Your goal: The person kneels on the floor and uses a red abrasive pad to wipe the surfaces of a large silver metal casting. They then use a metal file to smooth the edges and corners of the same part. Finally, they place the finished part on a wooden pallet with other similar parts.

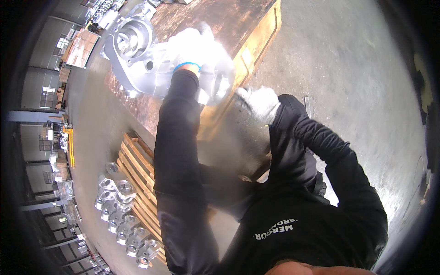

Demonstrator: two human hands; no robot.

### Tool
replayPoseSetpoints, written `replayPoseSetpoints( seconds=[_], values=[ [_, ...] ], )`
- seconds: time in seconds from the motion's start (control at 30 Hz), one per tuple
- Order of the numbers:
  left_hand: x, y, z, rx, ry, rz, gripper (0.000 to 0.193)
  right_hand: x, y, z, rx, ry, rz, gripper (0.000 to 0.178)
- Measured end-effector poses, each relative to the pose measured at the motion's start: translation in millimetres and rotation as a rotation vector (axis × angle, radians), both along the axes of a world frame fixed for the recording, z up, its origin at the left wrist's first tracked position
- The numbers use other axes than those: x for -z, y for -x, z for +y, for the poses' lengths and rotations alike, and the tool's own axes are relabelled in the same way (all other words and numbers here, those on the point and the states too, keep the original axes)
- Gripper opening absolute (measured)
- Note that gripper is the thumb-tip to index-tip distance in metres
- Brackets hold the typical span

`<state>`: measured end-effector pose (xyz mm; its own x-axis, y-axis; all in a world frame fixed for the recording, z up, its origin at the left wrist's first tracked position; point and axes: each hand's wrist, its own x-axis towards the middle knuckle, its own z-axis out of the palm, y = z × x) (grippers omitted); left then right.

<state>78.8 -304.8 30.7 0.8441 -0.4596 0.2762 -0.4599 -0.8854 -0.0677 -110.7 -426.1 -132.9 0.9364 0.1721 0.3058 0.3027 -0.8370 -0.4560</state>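
A large silvery metal casting (151,64) with a round bored opening lies on the brown wooden surface. My left hand (188,46), in a white glove with a blue cuff, grips its upper side; glare washes out the fingers. Near the casting's right end, beside the wooden edge, is my right hand (261,104), also in a white glove. Its fingers are curled closed, and a dark smear at the fingertips hides whatever they hold. The area just below that hand is blurred.
The surface's pale wooden side (256,43) runs diagonally beside my right hand. Lower left, several similar castings (123,224) stand along a slatted wooden pallet (144,183). Concrete floor (353,82) stretches to the right. Stacked boxes (82,48) stand far left.
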Motion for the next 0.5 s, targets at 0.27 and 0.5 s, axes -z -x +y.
replayPoseSetpoints(
  seconds=[0.27,0.5],
  values=[
    [-0.5,6.1,1.1,-0.03,0.034,-0.005,0.062,-13.7,-24.9,-15.3,-0.07,-0.037,-0.087,0.026],
    [11.4,2.9,8.5,0.068,-0.075,-0.049,0.051,26.7,-20.9,-16.1,-0.087,0.187,0.405,0.04]
  ],
)
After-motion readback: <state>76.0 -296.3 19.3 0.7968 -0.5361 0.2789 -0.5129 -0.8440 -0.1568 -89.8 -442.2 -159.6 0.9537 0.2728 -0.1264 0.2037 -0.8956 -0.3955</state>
